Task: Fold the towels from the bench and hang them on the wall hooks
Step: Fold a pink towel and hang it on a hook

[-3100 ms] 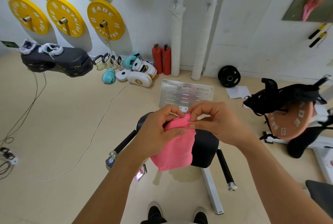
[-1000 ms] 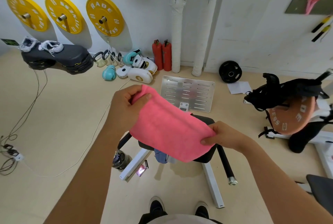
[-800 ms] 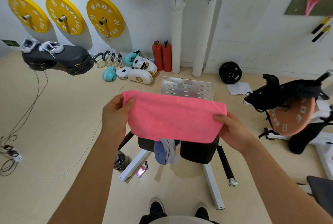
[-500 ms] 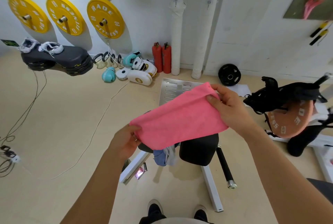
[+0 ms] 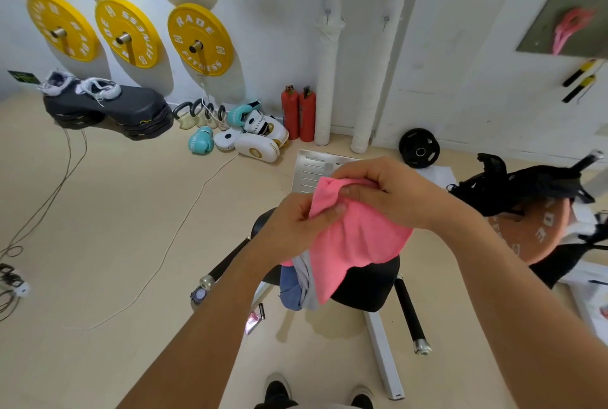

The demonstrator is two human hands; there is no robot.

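Pink towel [image 5: 358, 241]: soft matt cloth, fine terry nap, bunched where both hands pinch it. Blue-and-grey cloth [image 5: 297, 283] under it: matt fabric, smoother weave. Worktop [image 5: 365, 290] pad: black, matt, looks like vinyl; its frame rail [image 5: 383, 356] is white painted metal, its roller bars [image 5: 408, 313] black foam with shiny metal end caps. Slotted plate [image 5: 312, 168] on the floor: brushed bare metal. Yellow weight plates [image 5: 200, 40]: matt rubber, metal hubs. Fire extinguishers [image 5: 297, 114]: glossy red paint. Floor [image 5: 98, 211]: smooth beige, low sheen.
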